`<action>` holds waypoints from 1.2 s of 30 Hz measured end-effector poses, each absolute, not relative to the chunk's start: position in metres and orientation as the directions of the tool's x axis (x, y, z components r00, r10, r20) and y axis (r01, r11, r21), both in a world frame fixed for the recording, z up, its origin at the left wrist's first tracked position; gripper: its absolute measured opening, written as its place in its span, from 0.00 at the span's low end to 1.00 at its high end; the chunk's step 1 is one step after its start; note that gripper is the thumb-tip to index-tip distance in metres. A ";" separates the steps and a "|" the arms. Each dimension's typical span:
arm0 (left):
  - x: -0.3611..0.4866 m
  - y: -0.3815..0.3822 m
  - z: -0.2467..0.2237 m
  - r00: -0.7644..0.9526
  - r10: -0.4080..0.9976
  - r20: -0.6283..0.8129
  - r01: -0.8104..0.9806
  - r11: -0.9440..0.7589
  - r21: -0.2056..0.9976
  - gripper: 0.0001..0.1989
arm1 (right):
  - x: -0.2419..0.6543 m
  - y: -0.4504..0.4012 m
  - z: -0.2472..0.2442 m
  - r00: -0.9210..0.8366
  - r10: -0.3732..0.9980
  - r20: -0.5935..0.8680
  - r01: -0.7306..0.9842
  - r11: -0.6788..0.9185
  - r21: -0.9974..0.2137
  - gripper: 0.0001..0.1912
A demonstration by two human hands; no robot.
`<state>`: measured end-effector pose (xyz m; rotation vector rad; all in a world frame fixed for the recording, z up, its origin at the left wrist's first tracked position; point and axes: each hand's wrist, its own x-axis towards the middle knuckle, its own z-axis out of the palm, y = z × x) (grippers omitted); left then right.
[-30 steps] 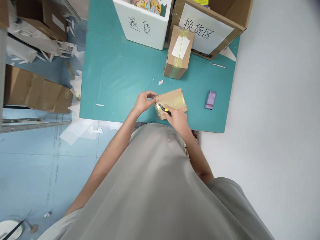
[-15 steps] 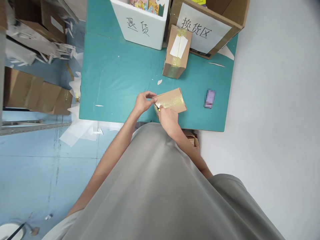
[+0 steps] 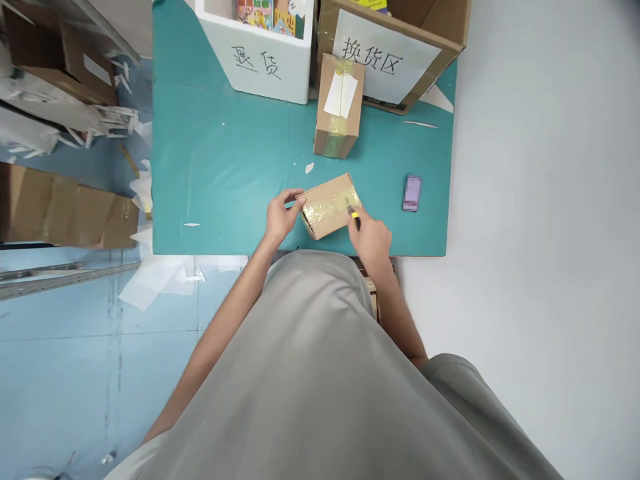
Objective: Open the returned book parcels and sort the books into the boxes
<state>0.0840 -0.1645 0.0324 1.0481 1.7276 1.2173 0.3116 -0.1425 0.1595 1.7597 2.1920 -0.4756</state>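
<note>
A small brown box (image 3: 327, 203) lies on the green worktop (image 3: 225, 177), near the middle of the frame. It sits at a slant, with its right end higher up. Shiny yellow tape runs over its top and down its left end.

The left hand (image 3: 280, 219) is at the left end of the small brown box. It pinches the top left corner, with the thumb on top. The right hand (image 3: 373, 241) is just past the box's right end. Its fingers are curled around a black and yellow knife (image 3: 355, 217). The knife points up and left, and its tip is at the right end of the box. I cannot tell if the tip touches it.

Above the small box, near the top middle, stands a taller taped box (image 3: 337, 140) with a white label. Behind it, at the top of the frame, are a white tub (image 3: 273, 83) with bright picture things inside and a big open box (image 3: 453, 23) with a white sign. Both have black writing on the front. A purple thing (image 3: 412, 193), too blurry to name, lies right of the middle. A white paper scrap (image 3: 309, 168) lies just above the small box.
</note>
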 end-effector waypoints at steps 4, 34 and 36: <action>0.101 -0.167 0.037 -0.402 0.913 -0.071 0.263 0.189 0.946 0.23 | 0.335 -0.118 0.139 -0.054 0.931 -0.361 0.996 0.024 -0.085 0.36; 0.132 -0.167 0.035 -0.138 0.983 0.120 0.574 -0.020 0.819 0.32 | 0.311 -0.108 0.154 -0.037 0.883 -0.469 0.997 0.061 0.036 0.24; 0.133 -0.167 0.035 -0.138 0.983 0.120 0.573 -0.020 0.820 0.32 | 0.311 -0.109 0.156 -0.034 0.878 -0.478 0.997 0.061 0.041 0.24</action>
